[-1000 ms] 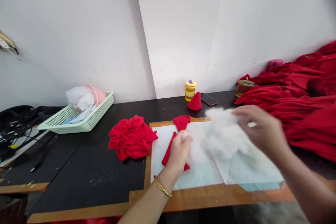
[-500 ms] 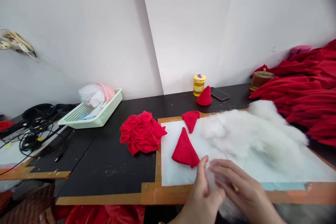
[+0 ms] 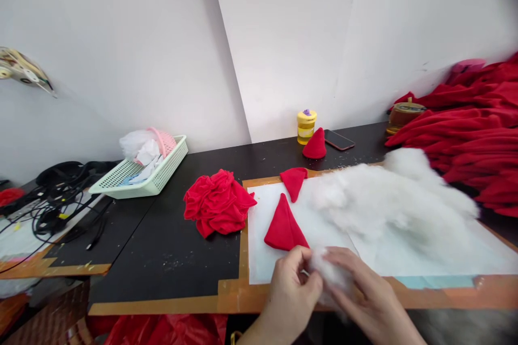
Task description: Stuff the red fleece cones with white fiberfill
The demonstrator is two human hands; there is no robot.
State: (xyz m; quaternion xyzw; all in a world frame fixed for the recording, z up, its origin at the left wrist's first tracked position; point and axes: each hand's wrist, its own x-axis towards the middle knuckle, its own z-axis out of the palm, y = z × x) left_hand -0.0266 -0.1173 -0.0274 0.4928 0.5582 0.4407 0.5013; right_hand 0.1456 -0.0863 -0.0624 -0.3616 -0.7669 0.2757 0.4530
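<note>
We held a tuft of white stuffing point(image 3: 329, 270) between our left hand point(image 3: 292, 290) and right hand point(image 3: 366, 288), each grip grasping it, over the front edge of the surface point(image 3: 170, 259), near a red cloth cone point(image 3: 284, 227).

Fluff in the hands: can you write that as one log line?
left hand: holds fluff | right hand: holds fluff | near left hand: red piece, on paper | beyond right hand: heap of fluff

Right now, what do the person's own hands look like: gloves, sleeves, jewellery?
Left hand: ungloved; a narrow, curved, gold-coloured bracelet shows near the wrist, cut off by the picture's bottom edge. Right hand: ungloved, no bracelet in view. No sleeves or rings visible.
</note>
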